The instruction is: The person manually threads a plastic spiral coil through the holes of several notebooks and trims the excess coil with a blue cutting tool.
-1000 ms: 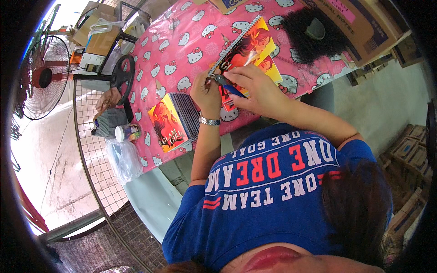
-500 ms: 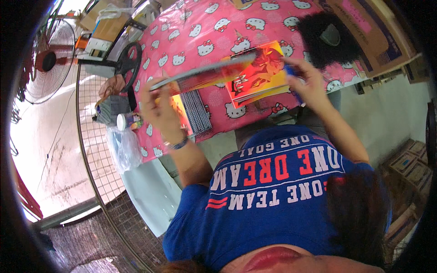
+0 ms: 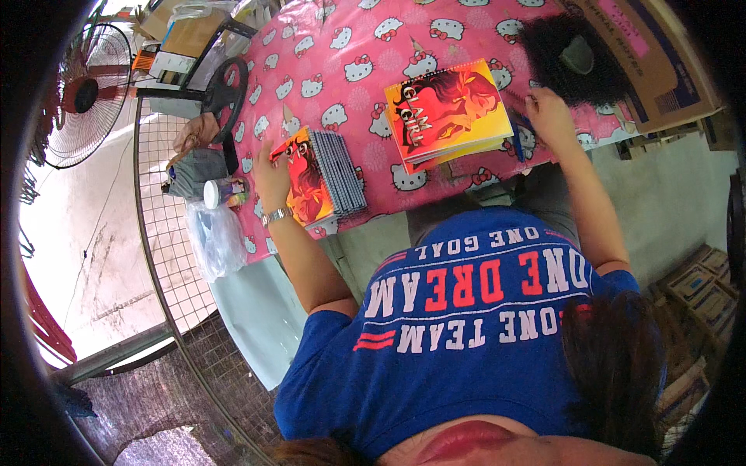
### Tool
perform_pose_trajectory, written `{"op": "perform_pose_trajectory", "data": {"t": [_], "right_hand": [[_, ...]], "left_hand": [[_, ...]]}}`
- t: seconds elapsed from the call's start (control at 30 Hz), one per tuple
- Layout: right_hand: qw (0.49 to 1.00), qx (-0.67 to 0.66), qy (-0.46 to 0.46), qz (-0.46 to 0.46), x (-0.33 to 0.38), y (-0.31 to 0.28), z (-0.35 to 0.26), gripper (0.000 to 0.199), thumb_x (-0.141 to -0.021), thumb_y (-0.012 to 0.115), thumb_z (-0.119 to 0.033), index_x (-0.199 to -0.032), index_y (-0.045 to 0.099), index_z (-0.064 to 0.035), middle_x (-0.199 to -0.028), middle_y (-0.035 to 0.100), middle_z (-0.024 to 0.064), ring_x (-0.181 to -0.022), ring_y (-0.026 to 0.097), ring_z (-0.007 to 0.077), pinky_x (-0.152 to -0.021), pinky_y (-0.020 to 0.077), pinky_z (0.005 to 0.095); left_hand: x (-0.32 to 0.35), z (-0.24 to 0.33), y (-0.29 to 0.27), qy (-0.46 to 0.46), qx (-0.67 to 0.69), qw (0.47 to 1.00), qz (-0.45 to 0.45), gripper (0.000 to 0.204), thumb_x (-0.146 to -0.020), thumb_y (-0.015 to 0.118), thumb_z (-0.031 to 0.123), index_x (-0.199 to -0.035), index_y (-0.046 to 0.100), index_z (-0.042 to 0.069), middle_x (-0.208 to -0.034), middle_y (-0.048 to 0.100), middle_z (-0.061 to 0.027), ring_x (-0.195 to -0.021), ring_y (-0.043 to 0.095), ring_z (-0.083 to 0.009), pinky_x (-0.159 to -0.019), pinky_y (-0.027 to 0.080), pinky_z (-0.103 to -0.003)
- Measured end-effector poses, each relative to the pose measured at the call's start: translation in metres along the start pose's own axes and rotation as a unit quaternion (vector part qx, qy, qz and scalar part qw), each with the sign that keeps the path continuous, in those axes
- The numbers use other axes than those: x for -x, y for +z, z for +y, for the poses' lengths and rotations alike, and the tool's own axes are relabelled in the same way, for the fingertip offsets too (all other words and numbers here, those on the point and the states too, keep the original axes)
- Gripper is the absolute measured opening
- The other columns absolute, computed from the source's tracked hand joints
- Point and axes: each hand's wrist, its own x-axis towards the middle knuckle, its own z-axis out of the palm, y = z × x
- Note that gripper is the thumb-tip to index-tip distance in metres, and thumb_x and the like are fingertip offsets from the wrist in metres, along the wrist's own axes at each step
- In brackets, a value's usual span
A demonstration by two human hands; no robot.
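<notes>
My left hand (image 3: 270,182) rests at the left edge of a neat stack of spiral notebooks (image 3: 309,186), fingers stretched and slightly apart along its side. Orange-red covers with a drawn figure face up, and the wire bindings line the stack's right side. To the right lies a second pile of similar notebooks (image 3: 447,113), bindings toward the far side and the lower ones slightly askew. Just right of that pile, my right hand (image 3: 550,116) is curled low over the table around a blue pen (image 3: 518,144); the fingers partly hide the grip.
A pink patterned cloth covers the table (image 3: 357,101). A black furry item (image 3: 559,62) and a large cardboard box (image 3: 657,70) occupy the right. On the left are a white-lidded jar (image 3: 214,194), a plastic bag (image 3: 214,241), a black ring-shaped object (image 3: 229,89) and a standing fan (image 3: 89,93).
The notebook my left hand was carrying now lies on the left stack, and that hand has lowered to its edge. My right hand has moved right, away from the other pile.
</notes>
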Motion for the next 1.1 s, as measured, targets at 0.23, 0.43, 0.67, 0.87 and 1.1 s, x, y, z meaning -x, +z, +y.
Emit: {"op": "perform_pose_trajectory", "data": {"t": [0.23, 0.43, 0.67, 0.87, 1.1], "right_hand": [[0.987, 0.127, -0.081, -0.054, -0.022, 0.02, 0.023, 0.028, -0.083, 0.064, -0.018, -0.108, 0.065, -0.0053, -0.104, 0.065, 0.0146, -0.105, 0.059, 0.0344, -0.087, 0.0508, 0.0442], [0.999, -0.037, 0.003, 0.03, -0.039, 0.026, 0.035, 0.028, -0.088, 0.056, -0.015, -0.112, 0.063, -0.0043, -0.105, 0.065, 0.0192, -0.099, 0.061, 0.0385, -0.087, 0.05, 0.0454], [0.997, -0.051, -0.047, 0.043, -0.07, 0.005, 0.038, 0.03, -0.094, 0.05, -0.024, -0.115, 0.063, -0.0065, -0.105, 0.065, 0.0226, -0.097, 0.062, 0.0402, -0.085, 0.0495, 0.0461], [0.986, -0.156, -0.025, 0.052, -0.054, -0.034, -0.015, 0.036, -0.095, 0.054, -0.033, -0.114, 0.063, -0.0043, -0.102, 0.066, 0.0215, -0.097, 0.063, 0.0388, -0.083, 0.0499, 0.0425], [0.977, -0.211, 0.005, 0.029, -0.012, -0.061, -0.005, 0.03, -0.095, 0.057, -0.02, -0.12, 0.061, -0.0037, -0.093, 0.067, 0.012, -0.075, 0.062, 0.0187, -0.071, 0.0504, 0.0311]], "left_hand": [[0.048, -0.061, 0.029, -0.076, 0.151, 0.984, -0.056, 0.057, -0.09, 0.062, 0.033, -0.142, 0.045, 0.017, -0.132, 0.047, -0.0273, -0.117, 0.051, -0.036, -0.099, 0.041, -0.043], [0.039, -0.059, 0.025, -0.064, 0.089, 0.993, -0.039, 0.054, -0.09, 0.061, 0.033, -0.139, 0.048, 0.011, -0.133, 0.049, -0.0265, -0.122, 0.049, -0.0375, -0.1, 0.041, -0.041], [-0.037, 0.121, 0.053, 0.139, 0.223, 0.962, 0.075, 0.033, -0.088, 0.066, 0.019, -0.118, 0.061, 0.006, -0.118, 0.061, -0.0188, -0.111, 0.056, -0.0349, -0.097, 0.043, -0.042], [-0.039, 0.256, 0.133, 0.303, 0.151, 0.929, -0.147, 0.033, -0.088, 0.063, 0.022, -0.116, 0.063, 0.003, -0.112, 0.065, -0.0194, -0.107, 0.06, -0.0342, -0.093, 0.047, -0.041], [-0.041, 0.259, 0.14, 0.274, 0.204, 0.934, -0.108, 0.033, -0.081, 0.072, 0.015, -0.111, 0.063, 0.003, -0.113, 0.064, -0.0204, -0.103, 0.063, -0.035, -0.087, 0.049, -0.041]]}}
